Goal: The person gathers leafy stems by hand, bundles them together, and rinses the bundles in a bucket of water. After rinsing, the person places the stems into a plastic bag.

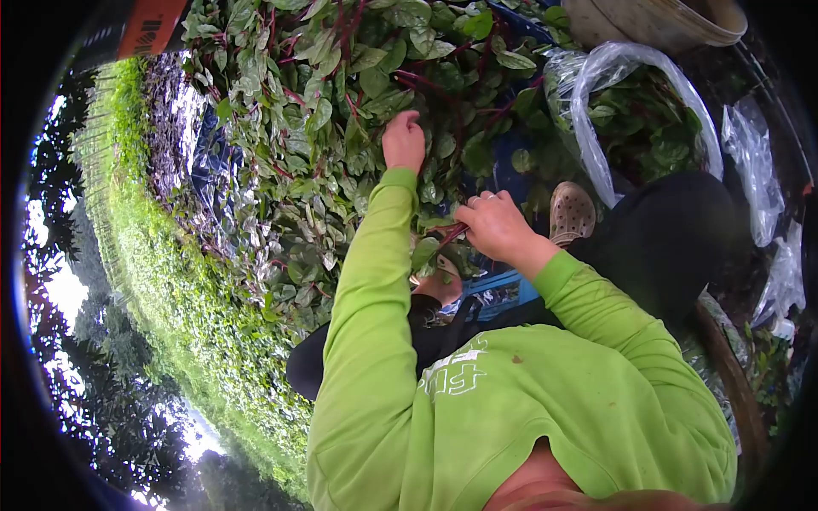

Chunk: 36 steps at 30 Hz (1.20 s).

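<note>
Leafy stems (319,115), bucket (648,21), orange panel (153,24) cut off by top edge.

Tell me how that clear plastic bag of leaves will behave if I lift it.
The clear plastic bag should be floppy, as its film looks thin and crinkled. Its leaves look loosely piled, so it's probably light for its bulk. With the mouth open, it might spill if tipped.

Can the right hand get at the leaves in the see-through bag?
Probably yes. The right hand looks near the see-through bag, and its open top shows the leaves. It's holding red stems, though, which might get in the way.
</note>
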Tool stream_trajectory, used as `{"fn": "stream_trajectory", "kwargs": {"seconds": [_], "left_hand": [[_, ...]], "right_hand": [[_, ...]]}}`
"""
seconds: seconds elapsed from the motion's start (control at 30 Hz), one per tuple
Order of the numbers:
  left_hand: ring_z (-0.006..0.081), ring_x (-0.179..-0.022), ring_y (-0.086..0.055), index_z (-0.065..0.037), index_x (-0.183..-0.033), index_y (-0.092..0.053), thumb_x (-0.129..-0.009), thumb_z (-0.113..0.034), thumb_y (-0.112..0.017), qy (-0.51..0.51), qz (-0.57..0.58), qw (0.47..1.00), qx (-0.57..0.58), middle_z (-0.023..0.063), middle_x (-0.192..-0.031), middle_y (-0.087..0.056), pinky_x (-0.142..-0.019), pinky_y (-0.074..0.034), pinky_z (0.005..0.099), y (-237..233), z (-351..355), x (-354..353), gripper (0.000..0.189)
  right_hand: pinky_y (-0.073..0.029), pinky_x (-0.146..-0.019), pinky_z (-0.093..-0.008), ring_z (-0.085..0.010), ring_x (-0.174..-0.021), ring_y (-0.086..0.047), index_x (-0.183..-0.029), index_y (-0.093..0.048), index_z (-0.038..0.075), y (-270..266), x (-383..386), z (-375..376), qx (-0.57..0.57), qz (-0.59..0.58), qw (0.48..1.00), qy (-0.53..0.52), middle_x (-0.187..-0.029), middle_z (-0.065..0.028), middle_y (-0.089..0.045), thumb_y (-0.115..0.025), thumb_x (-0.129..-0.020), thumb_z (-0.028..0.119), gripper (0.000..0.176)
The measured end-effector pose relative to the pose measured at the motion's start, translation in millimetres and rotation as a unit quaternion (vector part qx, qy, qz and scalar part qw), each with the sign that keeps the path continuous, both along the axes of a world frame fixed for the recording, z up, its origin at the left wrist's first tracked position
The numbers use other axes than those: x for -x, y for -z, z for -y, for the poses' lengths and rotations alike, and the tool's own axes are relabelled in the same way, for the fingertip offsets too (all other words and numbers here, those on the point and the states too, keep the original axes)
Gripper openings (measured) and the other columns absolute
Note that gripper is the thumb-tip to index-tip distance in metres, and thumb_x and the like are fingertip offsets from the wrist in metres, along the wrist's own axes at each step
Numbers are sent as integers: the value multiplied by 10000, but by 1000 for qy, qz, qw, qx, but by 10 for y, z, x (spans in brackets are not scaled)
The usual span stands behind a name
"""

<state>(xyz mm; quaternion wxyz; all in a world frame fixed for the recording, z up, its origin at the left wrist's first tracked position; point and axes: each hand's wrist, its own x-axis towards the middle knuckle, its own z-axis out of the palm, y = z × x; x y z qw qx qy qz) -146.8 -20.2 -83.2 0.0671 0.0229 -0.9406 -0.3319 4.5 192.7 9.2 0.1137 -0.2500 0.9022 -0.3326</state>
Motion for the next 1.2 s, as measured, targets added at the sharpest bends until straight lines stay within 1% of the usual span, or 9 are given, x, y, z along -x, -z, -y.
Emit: {"fn": "stream_trajectory", "kwargs": {"seconds": [0.1,0.23,0.37,0.47,0.63,0.77,0.93,1.13,1.2], "left_hand": [[357,-989,-687,-93,-1107,-750,-871,-56,-581,-11,115,991,-65,172,-1044,-727,-877,-544,446,-116,255,-195,292],[344,-936,-715,-75,-1213,-732,-848,-132,-658,137,-66,988,34,163,-993,-745,-882,-557,418,328,156,-222,377],[354,-960,-687,-69,-1045,-740,-765,-179,-727,-2,41,996,73,167,-958,-726,-889,-533,450,652,-369,-210,301],[335,-820,-689,-73,-888,-654,-736,-204,-790,-56,54,995,-67,134,-862,-713,-777,-545,421,343,-373,-177,242],[146,-677,-571,-54,-995,-582,-904,-158,-719,-45,50,975,-213,68,-786,-633,-637,-480,322,-526,86,-402,195],[73,-807,-554,-40,-1211,-674,-970,-83,-645,2,198,947,-252,-8,-941,-667,-722,-449,249,-941,654,-661,247],[119,-1153,-601,-50,-1251,-702,-960,-23,-634,27,309,897,-316,-6,-1210,-695,-1047,-430,274,-1090,956,-1099,300],[182,-1198,-614,-36,-1203,-733,-893,-13,-632,124,533,758,-355,46,-1262,-702,-1065,-436,315,-988,759,-1567,327],[206,-1210,-621,-11,-1208,-728,-895,-57,-606,152,509,779,-332,77,-1288,-694,-1073,-446,331,-807,801,-1521,340]], "right_hand": [[-450,-828,-462,-301,-980,-639,-921,-668,107,-10,-11,63,-22,19,1000,-11,-953,-80,-693,-708,-777,152,156],[-452,-840,-458,-300,-992,-634,-906,-666,110,0,-53,124,-30,9,999,-34,-965,-84,-680,-707,-787,154,133],[-447,-827,-457,-301,-1005,-631,-924,-671,100,4,-104,94,-40,7,998,-43,-981,-98,-670,-671,-809,153,126],[-446,-824,-458,-301,-1011,-630,-933,-674,94,11,-80,40,-40,12,999,-24,-980,-101,-668,-647,-824,151,127],[-450,-822,-453,-301,-974,-623,-913,-655,116,18,-46,66,-9,-4,1000,6,-949,-78,-642,-729,-759,135,172],[-455,-933,-477,-330,-1146,-613,-899,-662,72,-158,35,112,43,-22,999,-6,-1125,-140,-680,-668,-789,96,113],[-409,-1090,-517,-365,-1348,-531,-892,-655,67,-267,36,131,127,-151,980,6,-1368,-203,-620,-664,-769,38,128],[-466,-910,-495,-327,-1079,-629,-883,-643,106,-63,-35,170,115,-1,992,-61,-1054,-101,-678,-667,-796,84,92],[-462,-857,-482,-313,-1012,-624,-888,-639,120,-33,-102,185,109,5,992,-61,-970,-74,-654,-665,-802,94,94]]}}
